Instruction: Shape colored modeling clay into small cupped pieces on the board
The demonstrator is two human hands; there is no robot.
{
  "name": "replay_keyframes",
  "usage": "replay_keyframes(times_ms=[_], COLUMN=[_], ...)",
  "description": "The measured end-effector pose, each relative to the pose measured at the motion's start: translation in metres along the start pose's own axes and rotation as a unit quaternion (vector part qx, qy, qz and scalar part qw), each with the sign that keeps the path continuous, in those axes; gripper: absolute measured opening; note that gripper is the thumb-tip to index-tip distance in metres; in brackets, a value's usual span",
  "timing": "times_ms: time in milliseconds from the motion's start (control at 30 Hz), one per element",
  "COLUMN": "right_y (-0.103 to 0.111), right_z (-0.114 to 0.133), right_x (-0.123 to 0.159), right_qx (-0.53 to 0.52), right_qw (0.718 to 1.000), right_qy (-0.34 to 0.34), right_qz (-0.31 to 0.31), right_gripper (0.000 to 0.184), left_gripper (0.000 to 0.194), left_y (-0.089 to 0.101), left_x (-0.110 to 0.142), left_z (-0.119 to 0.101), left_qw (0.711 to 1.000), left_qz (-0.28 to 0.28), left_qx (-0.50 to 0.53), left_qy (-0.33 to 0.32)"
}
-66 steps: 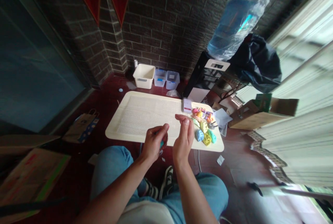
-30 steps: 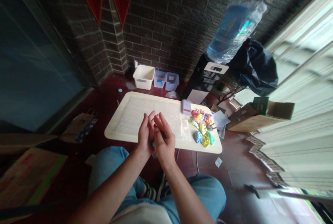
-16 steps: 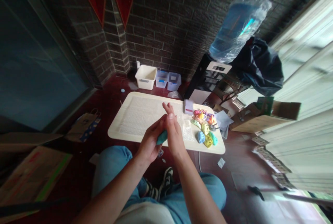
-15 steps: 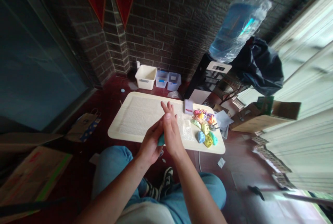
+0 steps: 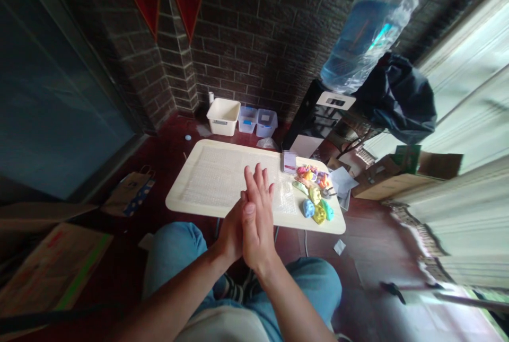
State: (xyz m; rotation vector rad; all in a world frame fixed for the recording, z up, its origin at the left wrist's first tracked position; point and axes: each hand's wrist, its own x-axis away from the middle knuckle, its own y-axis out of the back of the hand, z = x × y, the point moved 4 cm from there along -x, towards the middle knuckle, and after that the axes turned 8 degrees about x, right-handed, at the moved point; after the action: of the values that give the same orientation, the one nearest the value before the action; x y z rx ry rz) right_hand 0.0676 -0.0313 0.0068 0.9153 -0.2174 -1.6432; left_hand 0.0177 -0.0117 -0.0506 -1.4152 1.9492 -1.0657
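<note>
Above the near edge of the cream table (image 5: 178, 201), my left hand (image 5: 230, 228) and my right hand (image 5: 257, 225) are pressed palm to palm. My right hand's fingers stretch forward over my left hand, which is mostly covered. The teal lump of modelling clay seen between the palms a moment ago is hidden inside them now. To the right on the table sit soft lumps of clay: a blue lump (image 5: 308, 208), a yellow lump (image 5: 319, 215), a mint green lump (image 5: 327, 210) and a pale yellow lump (image 5: 314, 195).
Small colourful pieces (image 5: 306, 173) and a phone (image 5: 289, 161) lie at the table's back right. Bubble wrap (image 5: 214, 175) covers much of the tabletop. Beyond it stand a cream bin (image 5: 224, 117), clear boxes (image 5: 247, 120) and a water dispenser (image 5: 312, 119). A cardboard box (image 5: 405, 175) sits right.
My hands were apart, then came together around the teal clay. Since half a second ago they have shifted slightly down and the clay has gone out of sight between the palms.
</note>
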Motion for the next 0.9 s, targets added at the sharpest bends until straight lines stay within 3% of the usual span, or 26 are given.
replay_keyframes(times_ms=[133,233,333,433,533,633,733,833,900], right_y=[-0.002,-0.011,-0.016,-0.017,-0.016,-0.015,-0.011,-0.013,-0.017], right_z=[-0.009,-0.027,-0.041,-0.043,-0.032,-0.026,-0.037,-0.042,-0.034], right_x=[-0.009,-0.020,-0.029,-0.028,-0.022,-0.021,-0.025,-0.025,-0.023], right_qx=[-0.085,-0.201,-0.252,-0.268,-0.238,-0.199,-0.251,-0.336,-0.315], right_qw=[0.990,0.958,0.938,0.932,0.951,0.969,0.953,0.928,0.938], right_qy=[-0.109,-0.201,-0.230,-0.228,-0.174,-0.129,-0.162,-0.160,-0.116], right_qz=[-0.042,-0.048,-0.063,-0.088,-0.092,-0.062,-0.057,0.035,0.088], right_gripper=[0.054,0.057,0.062,0.065,0.058,0.051,0.052,0.058,0.056], left_gripper=[0.044,0.045,0.039,0.029,0.028,0.033,0.043,0.046,0.051], left_y=[0.008,-0.001,-0.012,-0.014,-0.012,-0.014,-0.014,-0.005,0.003], left_x=[0.000,-0.002,-0.012,-0.025,-0.029,-0.024,-0.017,-0.017,-0.020], left_z=[0.006,0.003,-0.005,-0.009,-0.010,-0.012,-0.019,-0.028,-0.028], left_qw=[1.000,0.998,0.997,0.993,0.981,0.983,0.984,0.981,0.978], left_qz=[-0.016,-0.011,-0.012,-0.080,-0.147,-0.137,-0.107,-0.121,-0.145], left_qx=[-0.022,-0.020,-0.008,0.060,0.115,0.122,0.140,0.149,0.143], left_qy=[-0.013,-0.051,-0.079,-0.054,-0.045,-0.025,0.005,0.019,0.049])
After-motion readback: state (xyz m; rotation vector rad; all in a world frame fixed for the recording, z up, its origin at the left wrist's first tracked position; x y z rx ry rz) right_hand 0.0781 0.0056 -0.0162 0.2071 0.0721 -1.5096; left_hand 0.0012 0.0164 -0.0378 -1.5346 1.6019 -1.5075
